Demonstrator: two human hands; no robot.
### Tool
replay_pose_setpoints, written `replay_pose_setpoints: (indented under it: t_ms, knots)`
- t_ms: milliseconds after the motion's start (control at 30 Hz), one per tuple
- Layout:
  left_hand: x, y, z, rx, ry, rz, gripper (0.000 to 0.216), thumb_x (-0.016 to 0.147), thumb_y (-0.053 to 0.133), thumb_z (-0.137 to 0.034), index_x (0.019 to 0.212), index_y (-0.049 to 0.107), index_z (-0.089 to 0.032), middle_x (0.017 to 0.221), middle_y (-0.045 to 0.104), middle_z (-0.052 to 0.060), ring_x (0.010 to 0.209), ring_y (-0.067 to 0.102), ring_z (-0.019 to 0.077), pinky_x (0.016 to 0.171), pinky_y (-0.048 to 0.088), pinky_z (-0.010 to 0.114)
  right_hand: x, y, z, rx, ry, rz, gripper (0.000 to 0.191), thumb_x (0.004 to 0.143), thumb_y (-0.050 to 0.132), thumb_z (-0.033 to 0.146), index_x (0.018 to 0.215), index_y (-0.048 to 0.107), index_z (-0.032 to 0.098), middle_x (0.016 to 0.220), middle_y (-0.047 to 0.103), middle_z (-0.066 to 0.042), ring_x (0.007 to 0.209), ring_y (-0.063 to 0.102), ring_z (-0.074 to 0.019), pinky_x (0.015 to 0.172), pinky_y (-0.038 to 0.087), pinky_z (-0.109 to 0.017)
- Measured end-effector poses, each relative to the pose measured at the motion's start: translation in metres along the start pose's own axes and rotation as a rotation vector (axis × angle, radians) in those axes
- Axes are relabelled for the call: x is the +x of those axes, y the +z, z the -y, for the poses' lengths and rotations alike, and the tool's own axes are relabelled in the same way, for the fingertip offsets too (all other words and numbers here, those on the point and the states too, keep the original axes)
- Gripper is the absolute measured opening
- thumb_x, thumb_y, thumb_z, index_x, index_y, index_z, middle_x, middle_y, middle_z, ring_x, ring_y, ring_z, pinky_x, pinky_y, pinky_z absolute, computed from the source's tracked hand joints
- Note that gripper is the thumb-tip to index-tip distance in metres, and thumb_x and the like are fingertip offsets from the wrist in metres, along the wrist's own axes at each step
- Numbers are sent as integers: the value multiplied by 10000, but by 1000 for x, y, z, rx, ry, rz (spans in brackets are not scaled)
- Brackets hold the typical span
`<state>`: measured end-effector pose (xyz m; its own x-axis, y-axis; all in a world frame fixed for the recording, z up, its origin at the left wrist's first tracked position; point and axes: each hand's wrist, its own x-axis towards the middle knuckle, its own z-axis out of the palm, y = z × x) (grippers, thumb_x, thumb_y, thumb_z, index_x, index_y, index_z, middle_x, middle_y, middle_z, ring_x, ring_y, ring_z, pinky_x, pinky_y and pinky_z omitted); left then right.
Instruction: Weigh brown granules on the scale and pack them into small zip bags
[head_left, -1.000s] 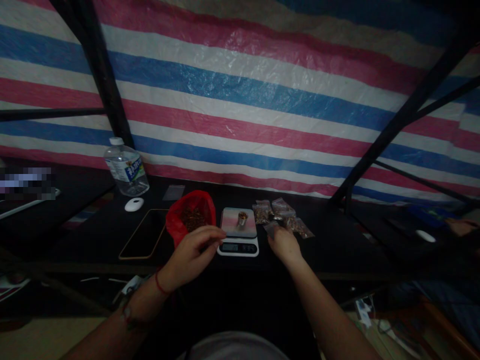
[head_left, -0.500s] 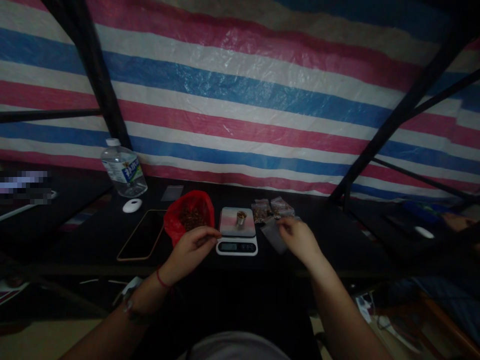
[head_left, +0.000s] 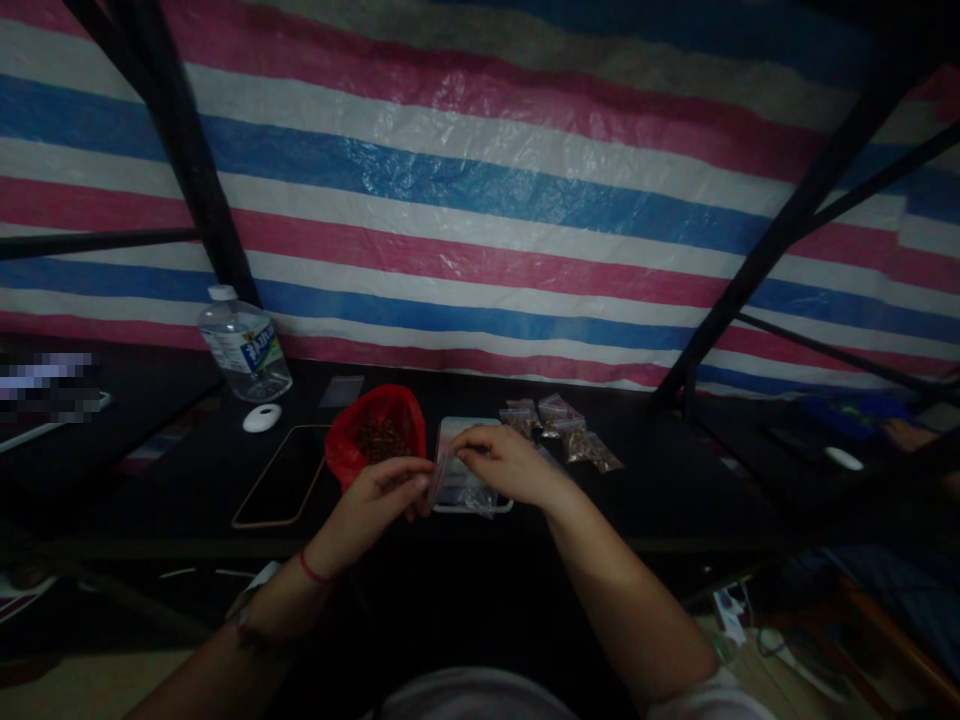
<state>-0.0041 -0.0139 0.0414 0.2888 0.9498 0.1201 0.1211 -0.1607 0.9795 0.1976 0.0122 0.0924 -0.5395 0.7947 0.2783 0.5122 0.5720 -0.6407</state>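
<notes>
Both hands hold a small clear plastic bag (head_left: 459, 485) above the kitchen scale (head_left: 450, 440), which they mostly hide. My left hand (head_left: 375, 500) pinches the bag's left edge with closed fingers. My right hand (head_left: 502, 462) pinches its top edge. A red plastic bag (head_left: 371, 440) with brown pieces inside lies just left of the scale. Filled small clear packets (head_left: 566, 432) lie to the right of the scale on the black table (head_left: 675, 490).
A water bottle (head_left: 244, 345) and a white mouse (head_left: 262, 417) sit at the back left, with a phone (head_left: 281, 475) lying flat in front of them. Black frame bars (head_left: 187, 180) cross a striped tarp behind. Another person's hand (head_left: 907, 435) shows at the far right.
My right hand has carried the empty clear bag leftward from beside the packets to over the scale, where my left hand has taken hold of its other edge.
</notes>
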Motion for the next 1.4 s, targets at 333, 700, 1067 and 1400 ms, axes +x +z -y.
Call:
replay_pose_setpoints:
  t_ms: [333, 700, 1067, 1400]
  knots:
    - [3, -10, -3, -34, -26, -48, 269, 730, 648, -394, 847, 647, -152, 562, 646, 0, 481, 567, 112, 466, 444, 213, 38, 1, 8, -79, -9, 52, 219, 741, 516, 98, 803, 720, 153, 745, 679, -6, 666, 568, -107, 625, 385, -208]
    - [13, -26, 10, -208, 6, -433, 199, 733, 625, -361, 772, 587, -169, 583, 636, -13, 537, 624, 134, 519, 501, 223, 52, -15, -24, -110, -44, -513, 229, 837, 537, 270, 1021, 651, 194, 1030, 649, -62, 993, 571, -173, 903, 423, -333]
    - [10, -19, 6, 184, 80, -436, 207, 684, 643, -340, 598, 545, -180, 582, 624, -21, 556, 606, 126, 551, 476, 211, 14, 27, -116, -168, 221, -187, 625, 674, 687, 203, 1273, 516, 157, 1136, 647, -109, 1049, 597, -204, 948, 428, -353]
    - [18, -34, 15, -265, 185, -629, 384, 658, 685, -252, 989, 498, -197, 770, 623, -22, 634, 642, 120, 620, 544, 249, 20, -35, -93, -71, 146, -497, 561, 710, 680, 268, 1243, 517, 205, 1044, 663, -57, 956, 624, -176, 893, 469, -352]
